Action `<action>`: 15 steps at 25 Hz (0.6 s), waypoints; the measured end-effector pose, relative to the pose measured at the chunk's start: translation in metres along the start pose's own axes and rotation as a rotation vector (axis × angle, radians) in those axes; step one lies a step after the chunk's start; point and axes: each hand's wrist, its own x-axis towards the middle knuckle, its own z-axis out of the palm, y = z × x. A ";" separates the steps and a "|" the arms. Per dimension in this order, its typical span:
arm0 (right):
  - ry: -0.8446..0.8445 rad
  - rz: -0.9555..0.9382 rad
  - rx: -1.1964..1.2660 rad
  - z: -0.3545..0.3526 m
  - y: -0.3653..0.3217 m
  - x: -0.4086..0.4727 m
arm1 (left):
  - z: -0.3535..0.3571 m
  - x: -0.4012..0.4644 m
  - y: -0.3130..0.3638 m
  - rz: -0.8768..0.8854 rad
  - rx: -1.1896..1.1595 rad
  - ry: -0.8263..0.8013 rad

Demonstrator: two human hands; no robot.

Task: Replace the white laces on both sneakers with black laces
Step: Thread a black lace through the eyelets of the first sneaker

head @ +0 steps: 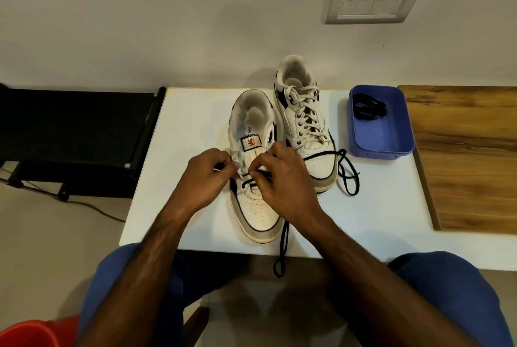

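Two white sneakers stand on the white table, toes toward me. The near sneaker has no white lace; a black lace runs through its lowest eyelets, one end trailing right past the other shoe, the other hanging off the table's front edge. My left hand pinches a lace tip at the left eyelets. My right hand pinches the black lace over the tongue. The far sneaker still carries its white lace, tied.
A blue plastic tray at the right holds a coiled black lace. A wooden board lies beyond it. A black rack stands left of the table; a red tub sits at the lower left. The wall rises behind.
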 end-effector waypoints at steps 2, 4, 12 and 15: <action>0.003 0.020 0.018 0.002 -0.002 0.000 | -0.002 0.001 -0.004 0.035 0.022 -0.011; -0.011 0.048 0.026 0.003 -0.003 0.001 | -0.002 0.002 -0.005 0.064 0.034 -0.021; -0.024 0.008 -0.074 0.004 -0.003 -0.003 | -0.003 0.001 -0.006 0.127 0.100 -0.057; -0.013 0.014 -0.099 0.005 -0.004 -0.004 | -0.007 -0.001 -0.005 0.146 0.030 -0.081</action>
